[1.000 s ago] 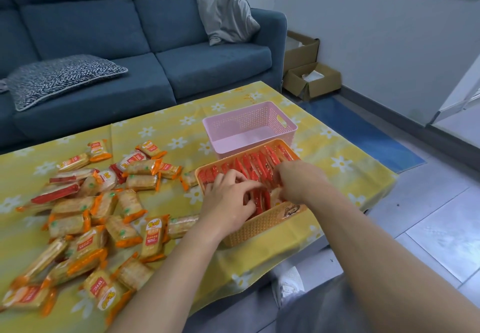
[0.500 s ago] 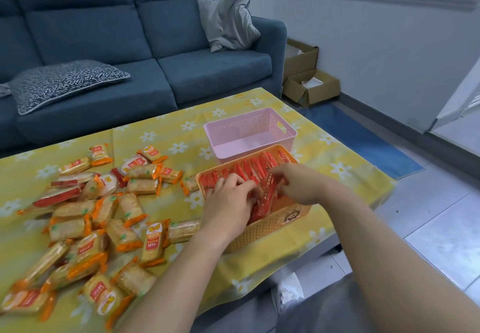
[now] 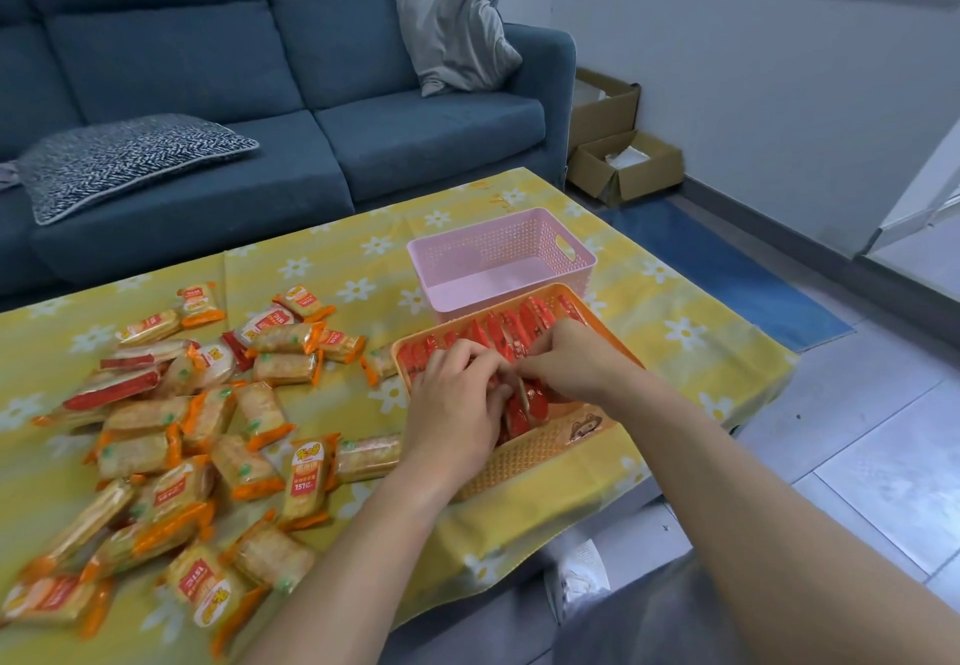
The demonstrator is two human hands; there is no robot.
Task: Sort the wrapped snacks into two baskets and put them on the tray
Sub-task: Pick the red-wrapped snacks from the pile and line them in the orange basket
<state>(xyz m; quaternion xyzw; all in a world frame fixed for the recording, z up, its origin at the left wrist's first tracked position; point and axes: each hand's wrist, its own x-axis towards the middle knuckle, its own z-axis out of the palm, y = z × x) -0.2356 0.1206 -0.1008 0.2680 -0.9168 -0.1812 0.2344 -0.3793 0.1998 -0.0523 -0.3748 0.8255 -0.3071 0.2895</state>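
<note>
Worktop (image 3: pixel 675 311) with two baskets: pink basket (image 3: pixel 519 243), orange basket (image 3: pixel 524 456). Left hand (image 3: pixel 457 404) and right hand (image 3: pixel 576 363) each pinch red snacks (image 3: pixel 498 332) in the orange one; loose snacks (image 3: pixel 208 420) alongside, too jumbled to count.

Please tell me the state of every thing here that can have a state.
pink basket: upright, empty.
orange basket: upright, part-filled with red packets.
orange-wrapped snacks: loose on the tablecloth.
left grip: curled among red packets, hold unclear.
right grip: pinches red packets.
</note>
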